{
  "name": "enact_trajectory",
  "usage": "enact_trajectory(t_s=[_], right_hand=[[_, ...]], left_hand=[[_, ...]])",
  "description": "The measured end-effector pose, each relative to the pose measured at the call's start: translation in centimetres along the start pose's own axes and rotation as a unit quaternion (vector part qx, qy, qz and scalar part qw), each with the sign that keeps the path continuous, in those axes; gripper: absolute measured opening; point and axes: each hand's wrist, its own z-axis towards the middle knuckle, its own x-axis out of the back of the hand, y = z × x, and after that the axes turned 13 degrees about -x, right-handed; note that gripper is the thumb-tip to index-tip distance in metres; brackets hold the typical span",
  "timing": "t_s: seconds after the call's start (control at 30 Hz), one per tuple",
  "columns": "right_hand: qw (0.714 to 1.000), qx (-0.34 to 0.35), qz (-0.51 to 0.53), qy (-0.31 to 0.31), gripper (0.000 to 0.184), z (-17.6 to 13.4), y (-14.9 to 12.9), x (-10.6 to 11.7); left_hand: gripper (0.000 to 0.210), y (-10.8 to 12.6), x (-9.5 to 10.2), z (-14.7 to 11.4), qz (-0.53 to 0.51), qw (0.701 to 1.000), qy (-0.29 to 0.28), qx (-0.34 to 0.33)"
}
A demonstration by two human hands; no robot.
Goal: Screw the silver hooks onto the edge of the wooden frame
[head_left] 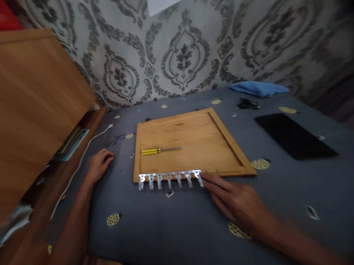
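Note:
A metal hook rail (169, 177) with several hooks lies along the near edge of a framed wooden board (192, 135), its hooks hanging over that edge. At the rail's right end, the fingers of my right hand (236, 201) are closed on the last hook. My left hand (101, 165) rests on the cloth to the left of the board, thumb and fingers pinched together. A tiny dark tip shows at those fingertips, too small to name. On the board's panel lies a screwdriver (160, 150) with a yellow handle, its shaft pointing right.
A black flat slab (294, 135) lies right of the board. Behind it are a dark tangled item (248, 103) and a blue cloth (258, 88). A white cable (85, 154) runs along the left, beside a wooden cabinet (32, 113). The patterned wall (184, 60) stands behind.

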Motion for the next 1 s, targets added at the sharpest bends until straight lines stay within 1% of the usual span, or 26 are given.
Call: enact_trajectory(t_s=[0.03, 0.13, 0.2, 0.27, 0.37, 0.47, 0.57, 0.6, 0.7, 0.8, 0.9, 1.0], right_hand=[[1.000, 0.000, 0.003, -0.009, 0.035, 0.0, -0.1, 0.2], [0.998, -0.024, 0.000, -0.055, 0.038, 0.2, -0.4, 0.5], [0.997, -0.033, -0.006, -0.069, 0.038, 0.2, -0.4, 0.5], [0.997, -0.033, -0.006, -0.071, 0.038, 0.2, -0.4, 0.5], [0.997, -0.034, -0.011, -0.068, 0.037, 0.1, -0.5, 0.4], [0.996, -0.041, -0.012, -0.078, 0.035, 0.1, -0.5, 0.5], [0.996, -0.042, -0.008, -0.085, 0.034, 0.3, -0.5, 0.6], [0.996, -0.041, -0.009, -0.084, 0.034, 0.3, -0.5, 0.6], [0.996, -0.040, -0.016, -0.079, 0.033, 0.3, -0.5, 0.5], [0.997, -0.036, -0.020, -0.067, 0.033, 0.2, -0.5, 0.5], [0.998, -0.029, -0.011, -0.060, 0.034, 0.3, -0.5, 0.6], [0.997, -0.029, -0.004, -0.076, 0.034, 0.5, -0.5, 0.8]], left_hand=[[0.028, 0.2, 0.2, 0.1, 0.001, 1.000, 0.005, -0.008], [0.033, 0.9, 0.6, 0.6, 0.002, 0.999, 0.023, -0.031], [0.031, 1.6, 1.0, 0.9, 0.004, 0.999, 0.033, -0.041], [0.028, 2.3, 1.4, 1.0, 0.006, 0.998, 0.037, -0.046], [0.030, 3.6, 2.0, 1.3, 0.005, 0.997, 0.047, -0.055], [0.028, 5.5, 2.4, 2.1, -0.010, 0.997, 0.041, -0.069], [0.023, 8.5, 2.2, 3.5, -0.048, 0.994, 0.010, -0.097], [0.022, 9.7, 2.0, 4.1, -0.082, 0.989, 0.017, -0.122], [0.019, 13.5, 1.4, 5.9, -0.166, 0.969, -0.012, -0.183], [0.016, 16.8, 0.6, 7.8, -0.193, 0.951, -0.062, -0.233], [0.017, 19.4, -0.1, 9.4, -0.192, 0.941, -0.127, -0.250], [0.020, 21.2, -0.7, 10.6, -0.193, 0.926, -0.195, -0.258]])
